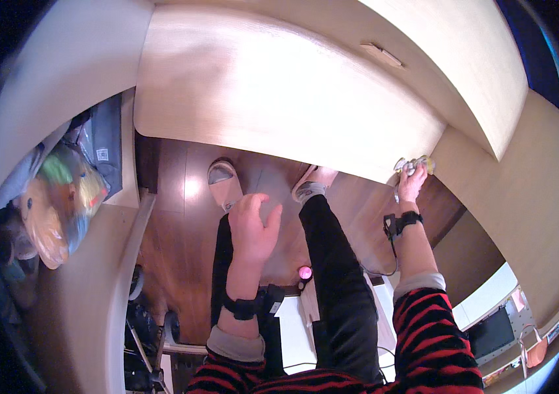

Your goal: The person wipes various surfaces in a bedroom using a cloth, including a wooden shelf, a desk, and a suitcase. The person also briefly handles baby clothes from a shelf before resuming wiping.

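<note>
The left hand (250, 226) hangs near the middle of the frame, its fingers (256, 197) loosely bent and its thumb (273, 217) apart from them. The left forearm (241, 282) rises from the lower edge. Farther right and higher, the right hand (413, 184) has curled fingers (its forearm (418, 253) slants up and slightly left).

red-and-black striped sleeves (434, 335), black trousers (335, 256), brown floor (173, 230), cream desktop (273, 85)

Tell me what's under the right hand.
Around the fingertips of the right hand, a small yellowish-white item shows, near a corner of the pale board. The part beneath the fingers is covered; its full shape can't be told.
</note>
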